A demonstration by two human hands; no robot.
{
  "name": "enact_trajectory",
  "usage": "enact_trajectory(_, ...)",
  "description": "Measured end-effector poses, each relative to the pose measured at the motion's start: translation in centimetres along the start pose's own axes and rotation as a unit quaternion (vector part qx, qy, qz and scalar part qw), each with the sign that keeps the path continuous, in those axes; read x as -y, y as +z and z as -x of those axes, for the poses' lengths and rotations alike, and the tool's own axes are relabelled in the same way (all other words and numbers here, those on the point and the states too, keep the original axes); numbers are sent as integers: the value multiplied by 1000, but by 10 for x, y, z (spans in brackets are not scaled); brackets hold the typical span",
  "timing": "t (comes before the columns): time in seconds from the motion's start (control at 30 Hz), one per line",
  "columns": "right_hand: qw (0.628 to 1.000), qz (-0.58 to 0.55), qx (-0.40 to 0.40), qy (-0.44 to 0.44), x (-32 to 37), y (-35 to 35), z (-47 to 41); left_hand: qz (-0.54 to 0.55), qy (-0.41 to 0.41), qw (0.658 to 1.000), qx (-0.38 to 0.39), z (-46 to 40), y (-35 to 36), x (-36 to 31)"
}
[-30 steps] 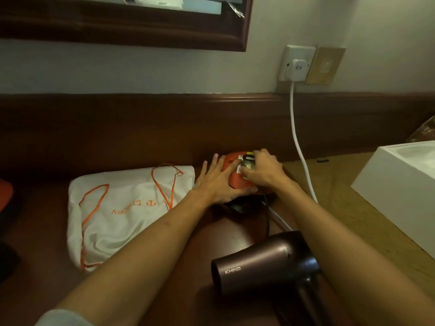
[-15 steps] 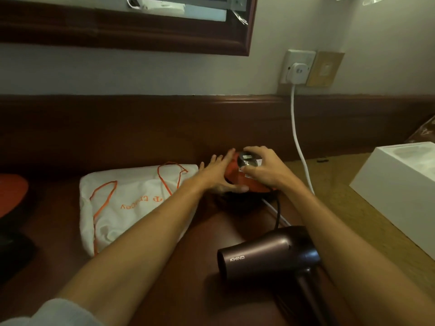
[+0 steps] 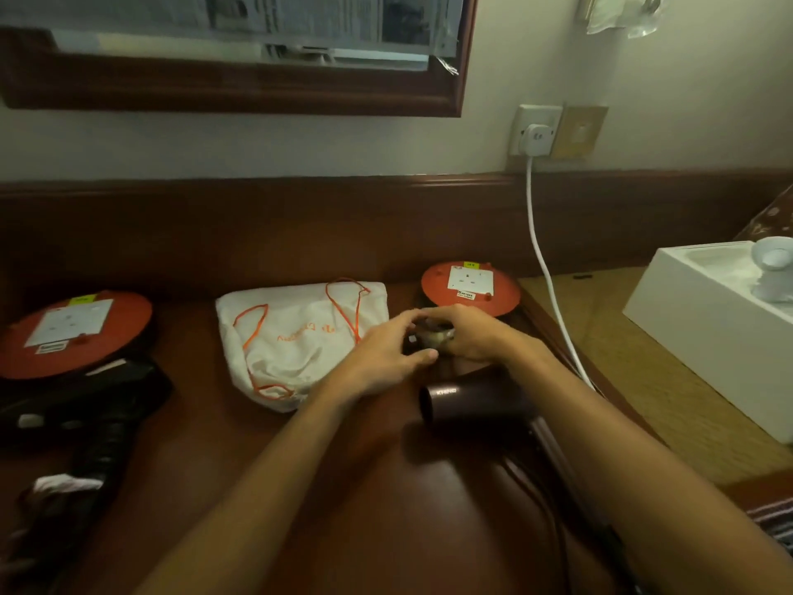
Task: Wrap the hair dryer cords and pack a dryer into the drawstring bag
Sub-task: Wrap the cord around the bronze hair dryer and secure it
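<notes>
A plug (image 3: 431,334) is pinched by fingers of both hands — left (image 3: 386,358), right (image 3: 470,334) — just beyond the dryer (image 3: 476,401); the cord may snag and drag it — bag (image 3: 300,337) lies left

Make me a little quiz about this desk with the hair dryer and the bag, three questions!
1. True or false: the white bag lies left of the brown hair dryer.
2. How many orange reels are on the desk?
3. What hangs from the wall socket? A) white cable B) black cable C) nothing

Key:
1. True.
2. Two: one at far left, one behind the hands.
3. A, the white cable.
</notes>
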State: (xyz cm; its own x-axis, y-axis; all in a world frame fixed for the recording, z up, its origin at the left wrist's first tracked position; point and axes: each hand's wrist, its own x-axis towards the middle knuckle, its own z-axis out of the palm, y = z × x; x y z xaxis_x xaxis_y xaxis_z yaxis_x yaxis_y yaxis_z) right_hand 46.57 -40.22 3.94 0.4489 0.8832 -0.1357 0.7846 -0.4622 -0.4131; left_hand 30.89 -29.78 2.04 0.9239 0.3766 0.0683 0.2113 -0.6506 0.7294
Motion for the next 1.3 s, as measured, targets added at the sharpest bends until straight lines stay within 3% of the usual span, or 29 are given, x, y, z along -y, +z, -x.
enact_trajectory(0.13,988,-61,-134,56,-3,-2,57,48,-46,995,77,8,34,-5)
enact_trajectory(0.23,964,-55,-219,138,-13,18,109,-24,-42,993,108,17,56,-1)
enact_trajectory(0.33,966,-7,-182,186,-12,44,153,-65,18,997,34,28,71,13)
enact_trajectory(0.47,944,-49,-218,242,-15,57,183,-53,53,997,-30,46,82,24)
enact_trajectory(0.57,948,7,-128,291,-25,62,203,-102,63,992,-41,51,81,22)
enact_trajectory(0.77,964,3,-182,196,-22,68,222,-56,12,997,-57,71,83,26)
enact_trajectory(0.9,968,69,-195,140,-5,46,221,-118,-14,992,-34,82,63,24)
enact_trajectory(1.1,987,112,-90,66,52,-12,199,-212,196,957,4,80,11,-31)
enact_trajectory(1.2,996,81,-37,28,75,-18,178,-149,228,960,64,80,7,-33)
enact_trajectory(1.3,996,78,-31,26,86,-25,167,-14,180,981,66,93,11,-18)
